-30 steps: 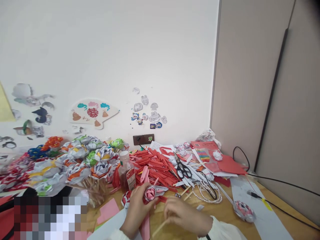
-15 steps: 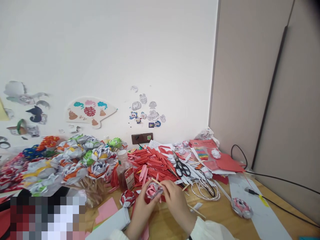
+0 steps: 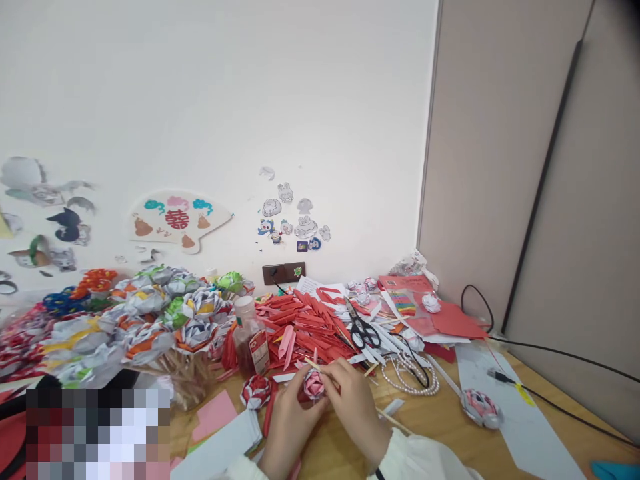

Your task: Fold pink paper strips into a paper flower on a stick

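Between my two hands, low in the middle of the view, is a small pink folded-paper flower (image 3: 314, 385). My left hand (image 3: 293, 415) wraps round its left side and underside. My right hand (image 3: 349, 393) has its fingers bent together at the flower's right side, with a thin wooden stick (image 3: 313, 364) at its fingertips. A red and white paper flower (image 3: 257, 391) lies just left of my left hand. Behind my hands spreads a pile of folded red paper strips (image 3: 320, 325), with black-handled scissors (image 3: 364, 333) on its right part.
Many paper flowers (image 3: 150, 300) on sticks crowd the left. A bottle (image 3: 245, 347) stands behind the red flower. White paper (image 3: 220, 450) lies front left. Beads (image 3: 434, 387), a finished flower (image 3: 481, 408) and a black cable (image 3: 560, 408) are to the right.
The pink flower has turned so its pink face shows more, and sits slightly further right. My left hand has shifted right with it. My right fingers have moved over its upper right edge.
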The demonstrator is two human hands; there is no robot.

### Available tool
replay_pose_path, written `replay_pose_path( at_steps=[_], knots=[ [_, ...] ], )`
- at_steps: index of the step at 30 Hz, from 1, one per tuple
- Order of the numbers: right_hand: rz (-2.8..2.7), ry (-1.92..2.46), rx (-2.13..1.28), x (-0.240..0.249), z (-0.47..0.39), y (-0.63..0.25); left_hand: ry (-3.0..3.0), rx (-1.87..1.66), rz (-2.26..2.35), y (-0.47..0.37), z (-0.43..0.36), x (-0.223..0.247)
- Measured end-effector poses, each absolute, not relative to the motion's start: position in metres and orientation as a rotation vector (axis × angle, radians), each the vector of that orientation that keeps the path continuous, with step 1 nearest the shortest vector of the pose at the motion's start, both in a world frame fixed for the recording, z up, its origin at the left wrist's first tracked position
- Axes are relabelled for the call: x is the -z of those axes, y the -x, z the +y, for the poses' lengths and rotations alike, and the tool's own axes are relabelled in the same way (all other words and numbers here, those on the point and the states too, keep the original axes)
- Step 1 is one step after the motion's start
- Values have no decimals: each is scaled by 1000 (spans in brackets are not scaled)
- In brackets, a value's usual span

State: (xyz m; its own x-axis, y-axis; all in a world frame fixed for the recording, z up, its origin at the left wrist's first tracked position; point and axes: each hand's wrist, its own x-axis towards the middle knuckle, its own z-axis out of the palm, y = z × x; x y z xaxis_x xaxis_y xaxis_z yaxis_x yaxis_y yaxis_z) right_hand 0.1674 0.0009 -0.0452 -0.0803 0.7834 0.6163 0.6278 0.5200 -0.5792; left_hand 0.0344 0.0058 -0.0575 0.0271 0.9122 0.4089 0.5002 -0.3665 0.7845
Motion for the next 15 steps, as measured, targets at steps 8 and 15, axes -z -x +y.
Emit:
replay_pose_path(
  at_steps=[8, 15],
  knots=[
    [-1840, 1194, -49, 48, 6, -175, -1750, -1306, 1219, -37, 11, 68],
    [-1919, 1165, -13, 49, 6, -176, -1834, -1354, 1312, -35, 8, 64]
  ],
)
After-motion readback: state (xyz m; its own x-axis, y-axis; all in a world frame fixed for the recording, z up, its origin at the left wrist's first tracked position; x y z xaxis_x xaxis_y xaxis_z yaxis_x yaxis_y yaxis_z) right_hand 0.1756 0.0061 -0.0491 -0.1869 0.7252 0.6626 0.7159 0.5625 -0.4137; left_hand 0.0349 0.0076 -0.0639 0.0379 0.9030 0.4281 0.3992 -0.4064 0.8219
